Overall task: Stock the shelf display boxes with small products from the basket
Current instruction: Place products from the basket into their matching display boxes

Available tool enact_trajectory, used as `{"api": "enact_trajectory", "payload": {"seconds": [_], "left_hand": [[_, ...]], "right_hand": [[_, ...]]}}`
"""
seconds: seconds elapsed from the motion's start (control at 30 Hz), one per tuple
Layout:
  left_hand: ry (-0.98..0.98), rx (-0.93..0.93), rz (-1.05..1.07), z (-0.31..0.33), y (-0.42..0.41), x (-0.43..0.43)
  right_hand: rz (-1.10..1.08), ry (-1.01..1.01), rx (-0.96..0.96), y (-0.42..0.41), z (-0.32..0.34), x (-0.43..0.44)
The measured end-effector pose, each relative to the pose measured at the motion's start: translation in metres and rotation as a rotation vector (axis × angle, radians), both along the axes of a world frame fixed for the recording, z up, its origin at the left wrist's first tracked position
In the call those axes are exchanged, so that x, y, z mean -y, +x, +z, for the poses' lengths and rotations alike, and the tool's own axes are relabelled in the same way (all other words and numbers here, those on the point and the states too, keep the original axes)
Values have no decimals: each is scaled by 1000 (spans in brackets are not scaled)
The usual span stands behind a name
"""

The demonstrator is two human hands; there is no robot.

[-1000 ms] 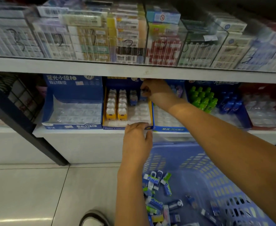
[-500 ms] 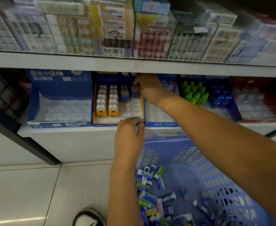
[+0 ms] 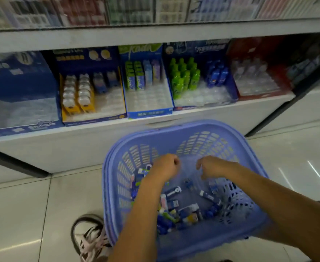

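Small blue, white and green products [image 3: 188, 209] lie jumbled in the slotted lilac basket [image 3: 183, 127] on the floor below the display boxes [image 3: 149, 114]. Left hand [image 3: 165, 167] is balled, contents hidden; right hand [image 3: 211, 167] droops loose-fingered, holding nothing

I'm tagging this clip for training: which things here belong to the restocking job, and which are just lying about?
Job: purple basket; small products in it; yellow-edged display box and blue-fronted display box on the lower shelf; left hand and right hand over the basket.
Just there: blurred packs on the upper shelf; shoe; floor tiles.
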State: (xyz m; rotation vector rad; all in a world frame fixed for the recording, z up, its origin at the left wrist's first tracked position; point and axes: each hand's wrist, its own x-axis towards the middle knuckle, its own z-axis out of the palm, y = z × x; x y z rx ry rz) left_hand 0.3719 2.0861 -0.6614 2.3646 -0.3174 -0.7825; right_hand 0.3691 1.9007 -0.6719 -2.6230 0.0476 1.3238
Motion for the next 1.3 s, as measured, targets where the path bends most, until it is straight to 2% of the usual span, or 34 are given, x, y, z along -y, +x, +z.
{"api": "enact_trajectory", "payload": {"seconds": [0.07, 0.2, 0.3, 0.4, 0.5, 0.6, 0.67, 0.73, 0.87, 1.03, 1.1, 1.2, 1.3], "left_hand": [[49, -112, -119, -35, -21, 14], [198, -206, -267, -84, -44, 20], [235, -202, -272, -103, -45, 17], [277, -156, -257, -119, -41, 22], [284, -58, -223, -135, -35, 33], [208, 24, -269, -150, -30, 46], [206, 37, -340, -161, -27, 55], [313, 65, -440, -168, -24, 62], [404, 123, -435, -175, -25, 63], [383, 116, -460, -158, -38, 68], [301, 57, -374, -150, -40, 69], [78, -102, -76, -128, -34, 62], [-130, -130, 226, -97, -17, 46]], "right_hand": [[8, -45, -52, -10, -29, 12], [22, -119, 13, -21, -76, 28], [-68, -117, -7, -17, -93, 28], [-132, -196, -252, -9, -97, 24], [-138, -249, -259, -3, -109, 27], [-151, -184, -291, 1, -101, 30], [-22, -122, -93, 8, -88, 35], [18, -62, -13, 17, -68, 37], [-72, 89, -74, 30, -31, 39], [-131, 251, -21, 35, 9, 38], [-236, 354, 24, 32, 23, 38], [-393, 526, 53, 24, 41, 34], [-425, 574, 56, 21, 58, 28]]}}
